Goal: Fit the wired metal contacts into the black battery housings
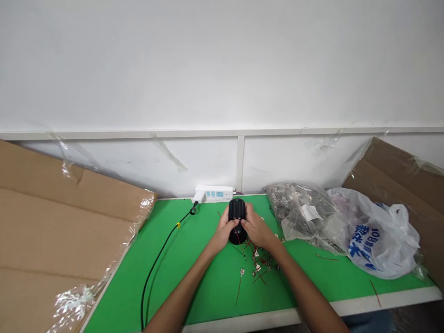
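A black, rounded housing with ribs on its upper part [237,208] is held upright over the green table, between both hands. My left hand [224,230] is closed around its left side, thumb on the front. From the right side my right hand [255,226] grips the same housing, its thumb close to the left one. A thin red wire [238,236] runs down the housing's front below the thumbs. What the thumbs press on is too small to make out. Under and beside the right forearm lie several small metal parts with red and black wires [257,267].
A white power strip [218,192] stands against the wall, a black cable [159,254] running from its plug. Clear bags of small parts [294,203] and a white plastic bag [381,245] lie on the right. Cardboard flanks the green table [204,300] at left [62,217] and right [398,175].
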`<state>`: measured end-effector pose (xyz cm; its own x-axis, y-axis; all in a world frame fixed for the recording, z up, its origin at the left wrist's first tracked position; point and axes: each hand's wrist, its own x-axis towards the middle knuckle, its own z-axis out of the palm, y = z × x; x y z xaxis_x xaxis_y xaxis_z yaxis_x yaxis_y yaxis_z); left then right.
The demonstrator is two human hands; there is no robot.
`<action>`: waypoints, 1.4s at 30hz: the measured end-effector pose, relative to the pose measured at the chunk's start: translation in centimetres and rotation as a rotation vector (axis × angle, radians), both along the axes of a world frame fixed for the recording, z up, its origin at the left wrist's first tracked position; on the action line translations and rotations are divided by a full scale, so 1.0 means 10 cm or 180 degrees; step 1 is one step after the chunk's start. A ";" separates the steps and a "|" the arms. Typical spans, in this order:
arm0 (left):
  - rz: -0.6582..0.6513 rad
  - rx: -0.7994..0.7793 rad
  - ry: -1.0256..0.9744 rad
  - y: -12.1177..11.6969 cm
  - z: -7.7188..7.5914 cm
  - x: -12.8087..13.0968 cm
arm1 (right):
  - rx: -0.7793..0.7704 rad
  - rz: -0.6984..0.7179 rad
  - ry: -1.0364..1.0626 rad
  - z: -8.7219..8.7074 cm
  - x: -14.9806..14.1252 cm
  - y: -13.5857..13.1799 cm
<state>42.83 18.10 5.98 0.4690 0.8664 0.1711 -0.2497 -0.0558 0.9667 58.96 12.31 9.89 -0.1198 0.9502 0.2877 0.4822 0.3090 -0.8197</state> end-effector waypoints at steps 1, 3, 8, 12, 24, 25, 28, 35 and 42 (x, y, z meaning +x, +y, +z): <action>-0.0058 0.0037 0.0025 -0.01 0.01 0.00 | -0.0025 -0.0045 -0.0096 0.00 0.00 -0.01; -0.0145 0.0111 0.0059 -0.02 0.02 -0.01 | -0.0003 -0.0120 -0.0270 -0.01 0.02 -0.01; -0.0182 0.0267 0.0178 -0.02 0.02 -0.02 | 0.0251 -0.0123 -0.0697 -0.06 0.06 0.00; -0.0220 0.0355 0.0237 0.00 0.01 -0.04 | 0.0281 -0.0213 -0.0942 -0.07 0.04 0.00; -0.0242 0.0622 0.0464 0.00 0.03 -0.06 | 0.0139 -0.0226 -0.0699 -0.15 -0.02 0.00; -0.0230 0.0624 0.0474 -0.01 0.03 -0.06 | 0.0109 -0.0229 -0.0669 -0.16 -0.03 0.01; -0.0172 0.0558 0.0474 -0.02 0.03 -0.05 | 0.0057 -0.0237 -0.0623 -0.19 -0.04 0.01; -0.0182 0.0530 0.0380 -0.03 0.03 -0.03 | 0.0049 -0.0273 -0.0629 -0.20 -0.06 0.01; -0.0203 0.0558 0.0403 -0.02 0.03 -0.03 | 0.0084 -0.0267 -0.0626 -0.18 -0.08 0.00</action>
